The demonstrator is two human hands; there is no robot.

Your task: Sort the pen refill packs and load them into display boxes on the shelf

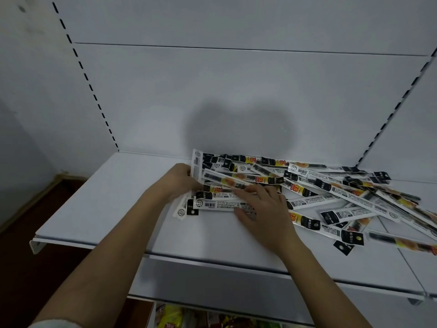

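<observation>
Shelf: plain white metal shelf (113, 209), and I'll place everything else relative to it. White back panel behind it, slotted uprights running up at both back corners.

Refill packs: a messy heap of pen refill packs (331, 188) spread over the middle and right part of the shelf, from the back edge toward the front. Long thin sleeves, black header cards, yellow-orange print, barcodes on the white backs. They cross each other at all angles, and a few at the right look blurred.

Left hand: left hand (179, 181) sits at the left end of the heap, about mid-depth on the shelf. Fingers curled around the ends of a small bunch of packs (197, 171), which fan out on both sides of the hand. Can't count them.

Right hand: right hand (262, 209) is just right of the left one, closer to the shelf's front edge, lying palm-down with fingers fairly straight and spread on a white barcode-side-up pack (217, 204). Thumb is at the pack's near edge; whether it's actually pinching, can't tell.

Below the shelf: some colourful packaging (172, 316) peeks out under the front lip, too cut off to identify.

Left of the shelf: dark reddish-brown floor (35, 268).
</observation>
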